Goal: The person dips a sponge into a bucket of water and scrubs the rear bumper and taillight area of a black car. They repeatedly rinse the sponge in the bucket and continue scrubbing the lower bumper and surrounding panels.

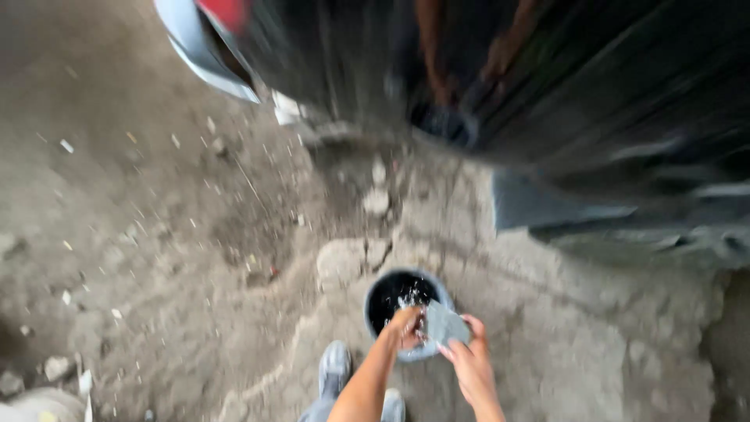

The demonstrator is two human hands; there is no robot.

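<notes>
Cracked, littered concrete ground (195, 234) lies beside a dark vehicle (547, 86). Over a small bucket of water (384, 291), the left hand (406, 327) reaches down, fingers curled onto a grey cloth (447, 323); the right hand (469, 355) grips its other edge.

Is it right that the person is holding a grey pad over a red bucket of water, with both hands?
Not quite. The bucket is grey-blue, not red. The head view shows the left hand and right hand holding the grey pad over its water.
</notes>
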